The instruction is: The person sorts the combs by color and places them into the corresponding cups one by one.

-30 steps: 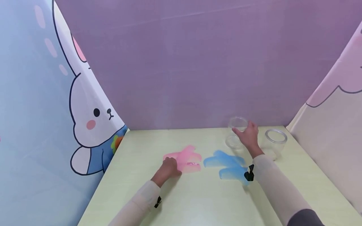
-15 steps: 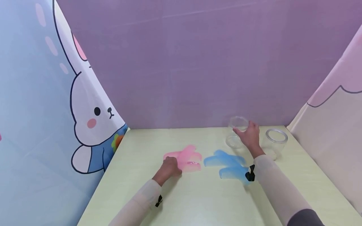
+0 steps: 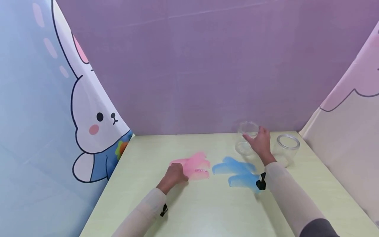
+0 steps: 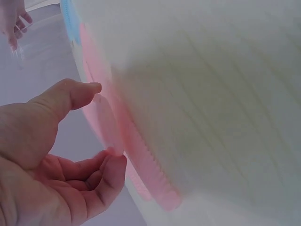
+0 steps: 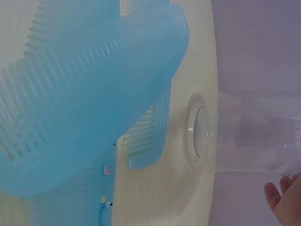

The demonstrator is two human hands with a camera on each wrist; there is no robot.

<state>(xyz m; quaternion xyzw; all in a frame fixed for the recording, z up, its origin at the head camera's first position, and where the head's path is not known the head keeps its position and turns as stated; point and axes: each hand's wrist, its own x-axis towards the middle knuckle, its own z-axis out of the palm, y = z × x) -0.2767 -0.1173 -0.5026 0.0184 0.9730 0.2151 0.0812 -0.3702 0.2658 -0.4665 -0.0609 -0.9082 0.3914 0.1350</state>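
Blue combs (image 5: 99, 89) — clear jar (image 5: 258, 132) nearby

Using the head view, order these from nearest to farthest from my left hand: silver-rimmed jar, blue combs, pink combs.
1. Pink combs: the left hand pinches one.
2. Blue combs: right of the pink.
3. Silver-rimmed jar: rightmost of the three.

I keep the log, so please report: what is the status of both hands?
Left hand: pinching a pink comb. Right hand: gripping one jar. Blue combs lie between them.
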